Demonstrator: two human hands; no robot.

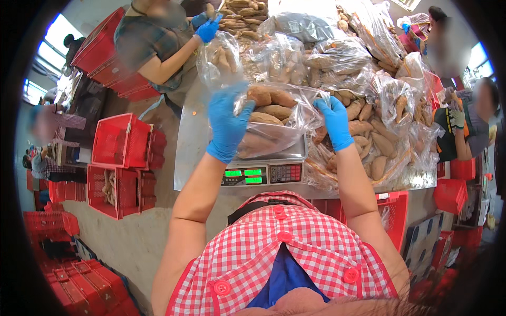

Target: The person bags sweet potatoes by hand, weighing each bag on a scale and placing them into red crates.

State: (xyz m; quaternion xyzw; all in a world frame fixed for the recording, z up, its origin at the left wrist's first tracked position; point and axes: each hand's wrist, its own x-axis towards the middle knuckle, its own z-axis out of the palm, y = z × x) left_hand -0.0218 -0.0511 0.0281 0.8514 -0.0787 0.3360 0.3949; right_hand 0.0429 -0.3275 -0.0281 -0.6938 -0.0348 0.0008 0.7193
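Observation:
A clear plastic bag of sweet potatoes (pixel 271 111) rests on a digital scale (pixel 284 171) near the table's front edge. My left hand (pixel 228 124), in a blue glove and blurred at the fingers, is at the bag's left side, fingers curled by its edge; what they hold is unclear. My right hand (pixel 333 118), also gloved in blue, pinches the bag's right edge. Loose sweet potatoes (pixel 377 166) and more filled bags (pixel 339 58) lie beside and behind the scale.
The steel table (pixel 192 142) has co-workers around it: one in plaid (pixel 142 45) with blue gloves at the back left, others at the right (pixel 474 131). Red crates (pixel 113 137) stand stacked on the floor at left and right.

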